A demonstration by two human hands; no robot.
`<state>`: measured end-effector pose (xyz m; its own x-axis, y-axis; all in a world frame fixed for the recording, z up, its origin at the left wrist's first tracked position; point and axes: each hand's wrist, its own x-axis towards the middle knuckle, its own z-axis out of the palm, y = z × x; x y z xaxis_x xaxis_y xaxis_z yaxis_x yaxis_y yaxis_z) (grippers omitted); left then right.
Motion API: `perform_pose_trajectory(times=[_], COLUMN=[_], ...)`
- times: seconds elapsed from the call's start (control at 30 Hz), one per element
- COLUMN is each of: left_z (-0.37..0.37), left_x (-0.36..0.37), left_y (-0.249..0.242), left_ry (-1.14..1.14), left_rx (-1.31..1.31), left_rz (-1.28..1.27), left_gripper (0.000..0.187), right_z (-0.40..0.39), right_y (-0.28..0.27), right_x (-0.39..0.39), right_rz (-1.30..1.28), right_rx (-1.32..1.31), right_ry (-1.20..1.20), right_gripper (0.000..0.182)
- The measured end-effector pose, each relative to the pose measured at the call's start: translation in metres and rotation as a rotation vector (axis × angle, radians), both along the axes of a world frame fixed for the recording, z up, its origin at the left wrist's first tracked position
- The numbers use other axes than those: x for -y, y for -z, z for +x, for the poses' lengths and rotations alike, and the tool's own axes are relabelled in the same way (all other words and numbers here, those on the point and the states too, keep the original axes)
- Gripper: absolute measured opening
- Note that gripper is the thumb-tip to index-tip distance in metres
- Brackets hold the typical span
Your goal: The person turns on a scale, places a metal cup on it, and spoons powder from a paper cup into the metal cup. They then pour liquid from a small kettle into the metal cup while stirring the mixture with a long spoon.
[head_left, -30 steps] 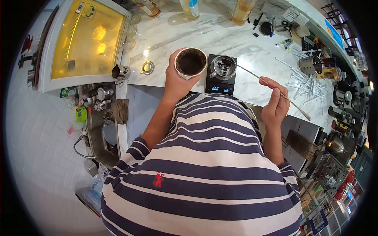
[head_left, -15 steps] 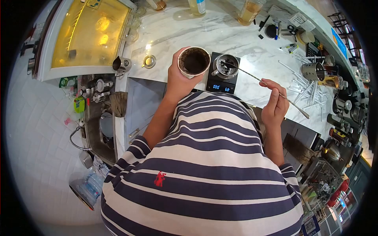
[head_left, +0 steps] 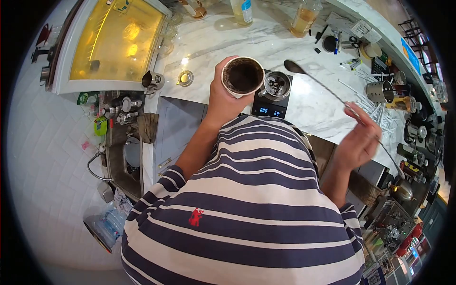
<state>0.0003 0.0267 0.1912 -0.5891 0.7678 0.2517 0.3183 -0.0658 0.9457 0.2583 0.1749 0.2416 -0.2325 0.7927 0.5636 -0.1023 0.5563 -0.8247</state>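
My left hand (head_left: 222, 97) is wrapped round a white paper cup (head_left: 243, 76) whose inside is coated with dark brown stuff. Just right of it, a metal cup with a handle (head_left: 276, 86) stands on a black scale (head_left: 269, 109) with lit digits, and dark bits lie in that cup. In my right hand (head_left: 359, 142) is a long twisted bar spoon (head_left: 327, 89), pinched near its middle. The spoon's dark bowl end points up and left, in the air above the marble counter.
On the marble counter (head_left: 213, 40) are several bottles at the back, a small glass dish (head_left: 185, 78), a metal pitcher (head_left: 153, 80) at the left and scattered white straws (head_left: 377, 111) at the right. A sink (head_left: 118, 159) lies at the lower left.
My right hand has moved right and slightly down, and the spoon's bowl has come up out of the metal cup. The view has shifted a little.
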Motion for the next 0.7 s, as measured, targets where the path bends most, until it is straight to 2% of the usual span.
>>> perform_pose_trajectory(times=[0.13, 0.3, 0.37, 0.43, 0.7], left_z=[0.003, 0.006, 0.009, 0.011, 0.014], left_x=[-0.005, -0.005, -0.006, -0.004, 0.001], left_y=[-0.018, -0.033, -0.039, -0.043, -0.045], left_ry=[0.041, 0.086, 0.086, 0.074, 0.024], left_rx=[-0.118, -0.274, -0.287, -0.307, -0.331], left_rz=[0.046, 0.188, 0.249, 0.271, 0.254], left_gripper=[0.091, 0.097, 0.098, 0.099, 0.102], right_z=[0.008, -0.015, -0.017, -0.025, -0.038], right_y=[-0.041, -0.069, -0.076, -0.073, -0.075], right_x=[-0.009, 0.003, 0.002, 0.006, 0.006], right_rz=[0.251, 0.284, 0.295, 0.258, 0.299], right_rx=[-0.11, 0.045, 0.128, 0.072, 0.051], right_ry=[-0.275, -0.527, -0.547, -0.502, -0.552], right_gripper=[0.042, 0.042, 0.041, 0.042, 0.026])
